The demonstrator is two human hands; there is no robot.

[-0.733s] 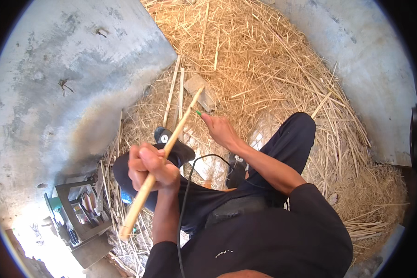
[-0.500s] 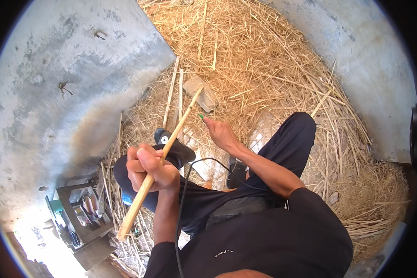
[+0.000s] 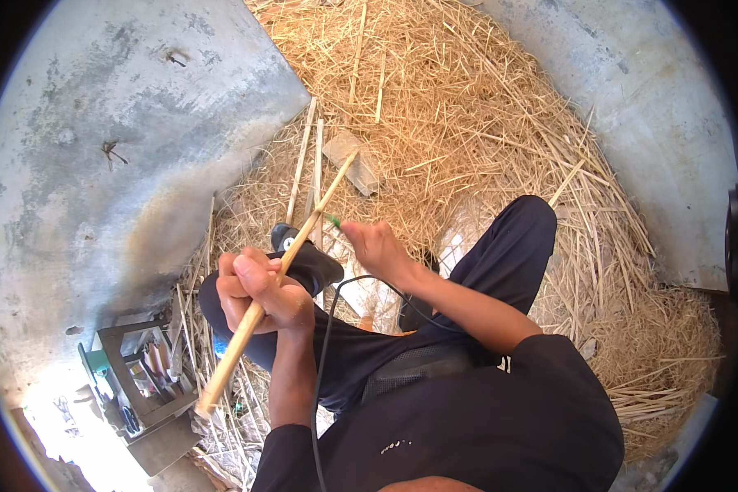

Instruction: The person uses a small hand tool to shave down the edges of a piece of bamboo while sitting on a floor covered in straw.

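Note:
My left hand (image 3: 262,291) is closed in a fist around a long pale wooden stick (image 3: 313,220). The stick slants from its lower end beside my left forearm up to a narrower far end over a flat block on the floor. Closed around a small green-handled tool (image 3: 333,220), my right hand (image 3: 377,250) is right of the stick. The tool's front end meets the stick's right side, above my left fist. Fingers hide most of the tool, and its exact kind is too small to make out.
Straw-like shavings (image 3: 459,107) and thin strips cover the floor ahead and right. A flat block (image 3: 353,164) lies near the stick's tip. Grey walls (image 3: 139,107) rise on both sides. At lower left stands a box of tools (image 3: 152,377). A black cable (image 3: 328,328) crosses my lap.
My right hand has moved left and slightly down, bringing the green-handled tool against the stick. The stick and left hand have shifted slightly left.

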